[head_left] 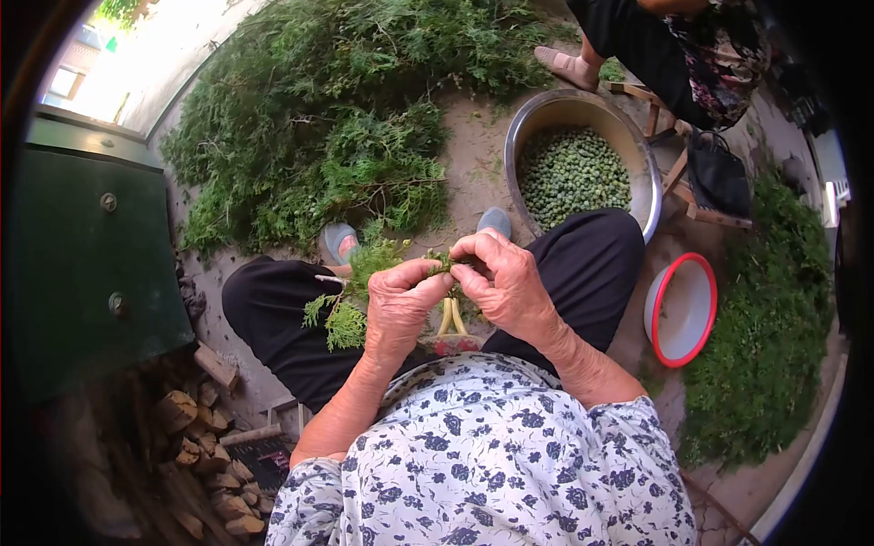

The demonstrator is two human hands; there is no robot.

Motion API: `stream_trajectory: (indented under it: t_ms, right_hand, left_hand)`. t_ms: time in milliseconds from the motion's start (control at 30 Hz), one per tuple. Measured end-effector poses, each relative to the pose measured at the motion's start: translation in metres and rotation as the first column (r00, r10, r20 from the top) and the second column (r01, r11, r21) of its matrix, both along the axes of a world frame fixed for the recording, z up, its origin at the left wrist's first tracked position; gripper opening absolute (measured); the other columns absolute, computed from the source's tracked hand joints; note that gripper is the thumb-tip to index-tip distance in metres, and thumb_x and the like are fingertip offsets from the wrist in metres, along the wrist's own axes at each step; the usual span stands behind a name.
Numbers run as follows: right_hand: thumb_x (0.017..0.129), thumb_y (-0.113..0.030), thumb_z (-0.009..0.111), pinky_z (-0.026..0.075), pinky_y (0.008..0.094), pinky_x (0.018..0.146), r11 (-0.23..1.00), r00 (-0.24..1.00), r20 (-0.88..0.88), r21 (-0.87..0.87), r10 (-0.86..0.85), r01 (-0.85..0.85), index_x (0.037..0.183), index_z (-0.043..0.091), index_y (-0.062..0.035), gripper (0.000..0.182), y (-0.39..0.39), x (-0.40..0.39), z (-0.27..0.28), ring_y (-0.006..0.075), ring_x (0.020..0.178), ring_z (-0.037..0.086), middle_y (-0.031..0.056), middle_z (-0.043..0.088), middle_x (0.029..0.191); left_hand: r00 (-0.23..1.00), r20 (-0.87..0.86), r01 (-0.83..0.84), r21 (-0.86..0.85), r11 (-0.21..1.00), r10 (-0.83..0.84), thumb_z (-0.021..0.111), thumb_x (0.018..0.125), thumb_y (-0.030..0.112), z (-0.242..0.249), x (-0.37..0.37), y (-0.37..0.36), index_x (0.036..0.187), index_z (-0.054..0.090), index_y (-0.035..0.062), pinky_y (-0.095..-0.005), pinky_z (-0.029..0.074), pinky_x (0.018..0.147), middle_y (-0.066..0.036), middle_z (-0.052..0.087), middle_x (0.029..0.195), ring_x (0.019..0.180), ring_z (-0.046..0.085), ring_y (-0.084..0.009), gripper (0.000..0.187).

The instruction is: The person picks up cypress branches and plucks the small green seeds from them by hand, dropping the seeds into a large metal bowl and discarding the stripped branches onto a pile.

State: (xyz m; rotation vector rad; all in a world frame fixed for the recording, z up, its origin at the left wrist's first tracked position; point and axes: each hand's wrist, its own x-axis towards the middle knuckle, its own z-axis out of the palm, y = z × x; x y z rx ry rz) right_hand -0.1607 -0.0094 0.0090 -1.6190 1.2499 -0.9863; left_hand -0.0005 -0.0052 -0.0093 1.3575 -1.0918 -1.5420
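Before me, my left hand (401,296) gripped a leafy sprig (368,264), my right hand (510,282) pinching its tip. Green cones (574,173) part-filled the basin (605,121); heaped branches (300,109) lay ahead (whether any bore cones, I couldn't tell).

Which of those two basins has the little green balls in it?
The larger silver metal basin, with its heap of green balls. The smaller white basin, rimmed in red, shows no such heap.

My left hand (407,289): fingers bent, thumb tip raised toward the right | my right hand (501,278): fingers curled, thumb and index pinched | both forearms bare, angled inward, hands close together above my lap
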Motion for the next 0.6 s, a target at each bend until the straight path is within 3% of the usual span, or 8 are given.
stream_trajectory:
  t_ms: [133, 200, 300, 400, 467, 533, 567, 600]
  right_hand:
    - [0.076, 0.001, 0.062, 0.047, 0.0328, 0.065, 0.876, 0.918, -0.192, -0.415, -0.347, 0.244, 0.089, 0.055, -0.0055, 0.017, -0.008, -0.008, -0.002, 0.0247, 0.073, 0.057, 0.009, 0.054, 0.082]
    - [0.075, 0.003, 0.061, 0.048, 0.0323, 0.065, 0.848, 0.868, -0.165, -0.359, -0.469, 0.39, 0.087, 0.057, -0.0047, 0.014, -0.019, -0.033, 0.006, 0.0224, 0.072, 0.057, 0.0079, 0.054, 0.083]
    - [0.078, 0.004, 0.059, 0.047, 0.0331, 0.073, 0.703, 0.732, -0.192, -0.512, -0.654, 0.493, 0.089, 0.06, -0.004, 0.014, -0.037, -0.087, 0.0, 0.0227, 0.084, 0.058, 0.0094, 0.056, 0.089]
    - [0.074, 0.005, 0.056, 0.044, 0.0382, 0.084, 0.671, 0.499, -0.47, -0.64, -0.728, 0.375, 0.1, 0.063, -0.0037, 0.028, -0.05, -0.151, -0.014, 0.0295, 0.096, 0.055, 0.0121, 0.057, 0.102]
    - [0.075, 0.003, 0.056, 0.041, 0.0395, 0.09, 0.674, 0.374, -0.561, -0.601, -0.738, 0.429, 0.104, 0.062, -0.0042, 0.03, -0.052, -0.174, -0.027, 0.0317, 0.102, 0.052, 0.0144, 0.055, 0.11]
    - [0.078, -0.002, 0.057, 0.045, 0.0347, 0.085, 0.695, 0.383, -0.58, -0.587, -0.719, 0.415, 0.102, 0.063, -0.003, 0.024, -0.051, -0.169, -0.021, 0.0268, 0.097, 0.057, 0.0123, 0.059, 0.102]
    - [0.08, -0.004, 0.058, 0.047, 0.0314, 0.081, 0.792, 0.687, -0.394, -0.319, -0.61, 0.52, 0.1, 0.064, -0.0022, 0.02, -0.05, -0.158, -0.022, 0.0223, 0.091, 0.059, 0.0099, 0.061, 0.096]
    - [0.082, -0.007, 0.058, 0.048, 0.0281, 0.076, 0.87, 0.865, -0.089, -0.027, -0.493, 0.493, 0.098, 0.064, -0.0014, 0.017, -0.048, -0.143, -0.02, 0.0178, 0.084, 0.061, 0.0076, 0.063, 0.09]
  left_hand:
    - [0.992, -0.116, -0.03, 0.07, 0.997, 0.038, 0.066, 0.076, 0.005, 0.014, -0.005, 0.0, 0.085, 0.068, -0.0025, -0.0189, 0.036, 0.053, 0.006, 0.057, 0.068, 0.061, 0.045, -0.0011, 0.012]
    - [0.977, -0.197, -0.063, 0.081, 0.995, 0.078, 0.066, 0.077, 0.004, 0.02, -0.004, 0.0, 0.086, 0.067, -0.003, -0.0187, 0.037, 0.055, 0.004, 0.058, 0.071, 0.063, 0.046, -0.002, 0.012]
    - [0.944, -0.317, -0.061, 0.102, 0.993, 0.09, 0.067, 0.078, 0.006, 0.027, 0.002, -0.003, 0.088, 0.067, -0.0034, -0.0184, 0.035, 0.055, 0.004, 0.058, 0.071, 0.063, 0.046, -0.0024, 0.014]
    - [0.948, -0.303, -0.066, 0.112, 0.991, 0.098, 0.068, 0.077, 0.007, 0.02, 0.007, -0.002, 0.087, 0.067, -0.0025, -0.0181, 0.032, 0.054, 0.005, 0.056, 0.069, 0.06, 0.043, -0.0021, 0.013]
    - [0.947, -0.305, -0.067, 0.115, 0.991, 0.1, 0.067, 0.078, 0.007, 0.023, 0.004, -0.003, 0.085, 0.067, -0.0021, -0.0184, 0.031, 0.053, 0.005, 0.055, 0.068, 0.059, 0.041, -0.0019, 0.012]
    - [0.947, -0.305, -0.065, 0.118, 0.991, 0.098, 0.067, 0.078, 0.008, 0.024, 0.002, -0.004, 0.084, 0.067, -0.0017, -0.0187, 0.029, 0.052, 0.006, 0.053, 0.066, 0.057, 0.039, -0.0017, 0.011]
    - [0.941, -0.328, -0.045, 0.137, 0.99, 0.088, 0.066, 0.079, 0.008, 0.024, 0.002, -0.004, 0.082, 0.066, -0.0011, -0.019, 0.028, 0.05, 0.007, 0.052, 0.064, 0.056, 0.038, -0.0016, 0.01]
    - [0.933, -0.351, -0.02, 0.156, 0.988, 0.074, 0.066, 0.079, 0.009, 0.024, 0.002, -0.004, 0.08, 0.066, -0.0006, -0.0194, 0.027, 0.049, 0.007, 0.05, 0.063, 0.054, 0.036, -0.0015, 0.009]
